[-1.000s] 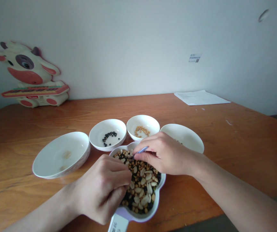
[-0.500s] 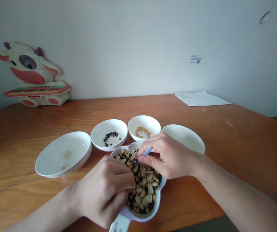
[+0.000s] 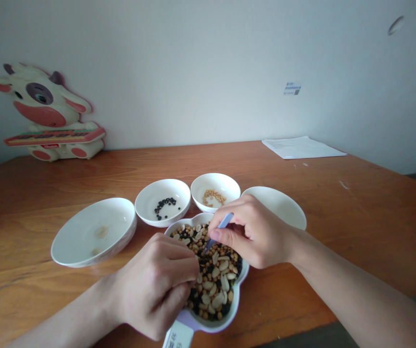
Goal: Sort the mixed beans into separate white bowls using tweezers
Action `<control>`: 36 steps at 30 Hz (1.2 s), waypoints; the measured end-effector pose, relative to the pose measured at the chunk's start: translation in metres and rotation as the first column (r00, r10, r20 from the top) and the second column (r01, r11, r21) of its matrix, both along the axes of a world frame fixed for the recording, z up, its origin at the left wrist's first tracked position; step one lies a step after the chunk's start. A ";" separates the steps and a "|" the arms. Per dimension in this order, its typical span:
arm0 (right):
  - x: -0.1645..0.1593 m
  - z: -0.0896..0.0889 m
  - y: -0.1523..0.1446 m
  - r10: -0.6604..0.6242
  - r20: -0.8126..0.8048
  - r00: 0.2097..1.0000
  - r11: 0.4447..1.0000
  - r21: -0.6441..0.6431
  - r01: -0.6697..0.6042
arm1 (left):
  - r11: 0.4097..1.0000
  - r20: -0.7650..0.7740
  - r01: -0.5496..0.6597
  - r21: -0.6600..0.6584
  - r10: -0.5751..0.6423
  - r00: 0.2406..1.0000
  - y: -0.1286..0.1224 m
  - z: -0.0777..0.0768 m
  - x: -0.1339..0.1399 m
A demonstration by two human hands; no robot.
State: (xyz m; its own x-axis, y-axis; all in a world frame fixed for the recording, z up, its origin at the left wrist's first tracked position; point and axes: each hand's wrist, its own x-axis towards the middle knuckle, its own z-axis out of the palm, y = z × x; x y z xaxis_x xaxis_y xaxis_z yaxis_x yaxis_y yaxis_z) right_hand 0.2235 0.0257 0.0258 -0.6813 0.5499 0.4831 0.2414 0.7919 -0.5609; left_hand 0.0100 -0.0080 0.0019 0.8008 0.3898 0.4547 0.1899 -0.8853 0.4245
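The right hand (image 3: 253, 237) pinches a purple tool (image 3: 225, 221) over peanuts (image 3: 208, 285) and beans (image 3: 224, 252) in a tray (image 3: 211, 327). At left, the left hand (image 3: 159, 285) curls, its grip hidden.

Both forearms (image 3: 80, 307) slant inward, the left hand (image 3: 160, 285) curled knuckles-up, the right hand (image 3: 253, 234) pinching between thumb and fingers (image 3: 226, 208).
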 end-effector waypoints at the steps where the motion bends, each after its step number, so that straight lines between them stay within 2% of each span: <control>1: 0.000 0.000 0.000 -0.004 -0.025 1.000 1.000 0.006 0.004 | 1.000 0.004 0.005 0.000 -0.005 1.000 0.000 0.000 0.000; 3: -0.001 0.000 0.000 -0.002 -0.055 0.998 1.000 0.010 0.003 | 1.000 0.007 0.007 0.001 -0.007 1.000 0.000 -0.001 -0.001; 9: -0.001 -0.001 0.000 0.068 0.021 0.997 0.998 0.001 -0.068 | 0.999 0.016 -0.038 0.007 0.038 0.999 0.002 0.002 -0.003; 15: -0.002 0.000 0.000 0.053 -0.031 0.998 0.999 0.010 -0.052 | 0.994 0.043 -0.106 -0.006 0.106 0.993 0.002 0.002 -0.005; 21: -0.003 0.000 0.000 0.109 0.102 0.989 0.994 -0.026 -0.107 | 0.993 0.071 -0.115 -0.018 0.116 0.991 0.004 0.002 -0.005; 27: -0.003 0.000 0.000 0.057 0.020 0.998 0.998 -0.023 -0.057 | 0.986 0.127 -0.161 -0.032 0.164 0.978 0.003 0.003 -0.006; 32: -0.006 -0.003 -0.001 0.129 0.147 0.981 0.986 -0.122 -0.111 | 0.966 0.190 -0.257 -0.028 0.258 0.947 0.004 0.004 -0.007; 36: -0.004 0.000 -0.004 0.138 0.174 0.975 0.985 -0.124 -0.118 | 0.968 0.192 -0.249 -0.016 0.247 0.950 0.005 0.005 -0.006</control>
